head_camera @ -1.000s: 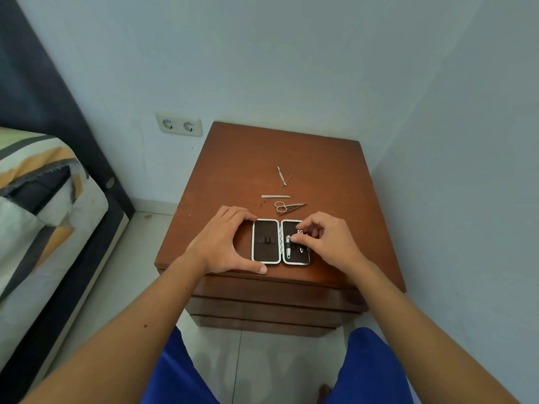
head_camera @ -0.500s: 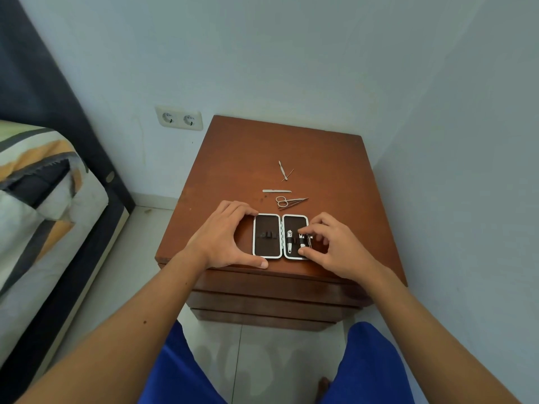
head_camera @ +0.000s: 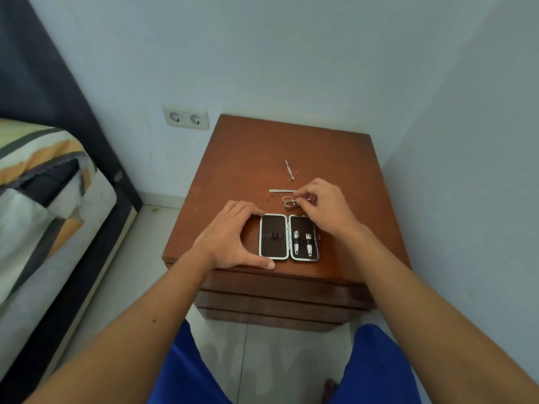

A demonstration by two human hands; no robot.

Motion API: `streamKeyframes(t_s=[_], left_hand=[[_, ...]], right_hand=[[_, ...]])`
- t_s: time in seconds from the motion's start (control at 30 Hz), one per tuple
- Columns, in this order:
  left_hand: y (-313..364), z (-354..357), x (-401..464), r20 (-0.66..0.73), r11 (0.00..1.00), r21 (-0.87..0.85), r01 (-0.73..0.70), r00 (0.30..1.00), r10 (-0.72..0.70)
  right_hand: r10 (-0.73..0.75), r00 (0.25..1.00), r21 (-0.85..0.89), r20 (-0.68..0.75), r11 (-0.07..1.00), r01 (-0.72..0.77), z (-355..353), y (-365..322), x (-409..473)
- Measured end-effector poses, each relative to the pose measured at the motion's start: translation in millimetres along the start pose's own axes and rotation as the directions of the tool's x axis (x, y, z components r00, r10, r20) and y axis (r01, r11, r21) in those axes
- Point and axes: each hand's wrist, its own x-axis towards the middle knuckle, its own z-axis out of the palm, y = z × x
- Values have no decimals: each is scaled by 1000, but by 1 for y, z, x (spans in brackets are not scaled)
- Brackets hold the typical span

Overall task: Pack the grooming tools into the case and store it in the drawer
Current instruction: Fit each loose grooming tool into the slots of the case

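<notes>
A small black case (head_camera: 272, 237) with a silver rim lies open near the front edge of the wooden nightstand (head_camera: 250, 158). Its right half holds two small clippers (head_camera: 302, 243) under elastic loops. My left hand (head_camera: 230, 234) grips the case's left half, thumb at the front edge and fingers at the back edge. My right hand (head_camera: 326, 208) is just behind the case, fingertips pinched on the blades of the small scissors (head_camera: 288, 201). A flat nail file (head_camera: 280, 190) lies behind the scissors. Two thin crossed metal tools (head_camera: 289, 170) lie farther back.
The nightstand's drawer fronts (head_camera: 277, 290) are shut below the top. Walls close in behind and on the right. A double wall socket (head_camera: 185, 117) is at the back left. A bed (head_camera: 43, 199) with a striped cover stands on the left, tiled floor between.
My right hand left the case's right half and moved back to the scissors, closing its fingertips on them. A second clipper now sits in the case. My left hand stayed on the case.
</notes>
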Motion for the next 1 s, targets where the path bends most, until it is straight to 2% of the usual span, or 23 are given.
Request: streamKeyframes(t_s=[0.13, 0.27, 0.37, 0.5, 0.67, 0.83, 1.0], left_hand=[[4, 3, 0, 5, 1000, -1, -12, 1000, 12], [3, 2, 0, -1, 1000, -12, -14, 1000, 14], [2, 2, 0, -5, 1000, -9, -19, 1000, 19], [2, 3, 1, 0, 1000, -4, -16, 1000, 16], [1, 3, 1, -2, 1000, -5, -18, 1000, 18], [1, 3, 1, -2, 1000, 7, -16, 1000, 16], [3, 2, 0, -4, 1000, 2, -18, 1000, 18]], right_hand=[[36, 998, -67, 42, 997, -34, -1, 0, 17], [58, 981, -120, 187, 992, -36, 0, -1, 22], [58, 983, -87, 176, 995, -43, 3, 1, 22], [89, 990, 13, 108, 996, -91, 5, 1, 20], [213, 974, 242, 71, 944, -224, -6, -1, 17], [279, 954, 341, 106, 891, -299, -6, 10, 13], [249, 949, 583, 194, 748, -316, -3, 15, 6]])
